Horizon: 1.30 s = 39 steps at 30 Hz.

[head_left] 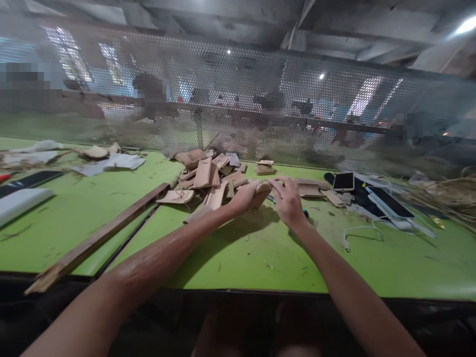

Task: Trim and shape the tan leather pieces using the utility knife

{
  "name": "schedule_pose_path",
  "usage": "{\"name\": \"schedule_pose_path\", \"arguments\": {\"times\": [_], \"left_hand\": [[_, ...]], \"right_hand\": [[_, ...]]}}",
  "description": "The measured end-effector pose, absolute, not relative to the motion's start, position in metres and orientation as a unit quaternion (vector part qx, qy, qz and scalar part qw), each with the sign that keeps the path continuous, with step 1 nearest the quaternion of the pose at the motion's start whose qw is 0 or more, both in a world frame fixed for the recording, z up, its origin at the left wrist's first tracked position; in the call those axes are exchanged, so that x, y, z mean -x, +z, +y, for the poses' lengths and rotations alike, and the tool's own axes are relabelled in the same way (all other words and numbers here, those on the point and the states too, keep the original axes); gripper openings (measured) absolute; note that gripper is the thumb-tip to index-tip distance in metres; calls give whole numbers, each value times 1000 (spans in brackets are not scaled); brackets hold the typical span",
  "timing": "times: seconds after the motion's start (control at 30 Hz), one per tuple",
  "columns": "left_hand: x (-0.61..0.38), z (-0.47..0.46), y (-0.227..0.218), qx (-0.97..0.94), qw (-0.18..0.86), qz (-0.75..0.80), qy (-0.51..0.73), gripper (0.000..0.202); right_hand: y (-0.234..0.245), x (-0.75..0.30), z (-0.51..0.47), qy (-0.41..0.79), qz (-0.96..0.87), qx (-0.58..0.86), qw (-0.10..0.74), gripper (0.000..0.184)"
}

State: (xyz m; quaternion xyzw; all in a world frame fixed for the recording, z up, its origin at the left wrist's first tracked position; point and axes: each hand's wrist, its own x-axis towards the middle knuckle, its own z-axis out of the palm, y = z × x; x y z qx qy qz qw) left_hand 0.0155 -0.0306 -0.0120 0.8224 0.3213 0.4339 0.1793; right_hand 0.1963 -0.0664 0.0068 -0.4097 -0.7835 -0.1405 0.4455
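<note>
My left hand [243, 197] is closed around a curved tan piece [263, 189], perhaps bamboo or wood, held above the green table. My right hand [288, 201] is beside it, fingers bent and drawn together with the tips at the piece's right edge. Whatever those fingertips pinch is too small to make out. Just behind and left of my left hand lies a loose pile of similar tan pieces [203, 173], some flat, some curved. Below my right wrist, a small dark and teal object [305, 213] is partly hidden.
A long wooden strip [107, 228] lies aslant on the green table [245, 258], overhanging its front edge. Phones [390, 202] and a white cable [362, 228] lie to the right. Paper scraps [111, 163] are at the left. A perforated metal screen [238, 99] stands behind, with people beyond.
</note>
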Motion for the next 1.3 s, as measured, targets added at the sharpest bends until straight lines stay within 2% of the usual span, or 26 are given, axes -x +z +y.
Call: {"name": "schedule_pose_path", "arguments": {"times": [0.3, 0.43, 0.63, 0.9, 1.17, 1.3], "left_hand": [[-20, -27, -13, -831, 145, 305, 442, 16], [-24, -29, -10, -841, 124, 345, 399, 15], [-24, -35, -6, -840, 140, 350, 391, 9], [-25, -33, -9, -826, 187, 341, 408, 23], [-19, -30, -20, -815, 160, 358, 427, 26], [-19, -34, -19, -818, 184, 350, 418, 24]], "right_hand": [[12, -185, -79, -116, -809, 368, 443, 41], [9, -184, -76, -101, -818, 372, 428, 41], [3, -190, -72, -58, -793, 400, 456, 43], [6, -186, -73, -83, -792, 370, 479, 42], [2, -176, -77, -115, -794, 388, 453, 40], [-3, -182, -69, -112, -765, 410, 483, 39]]}}
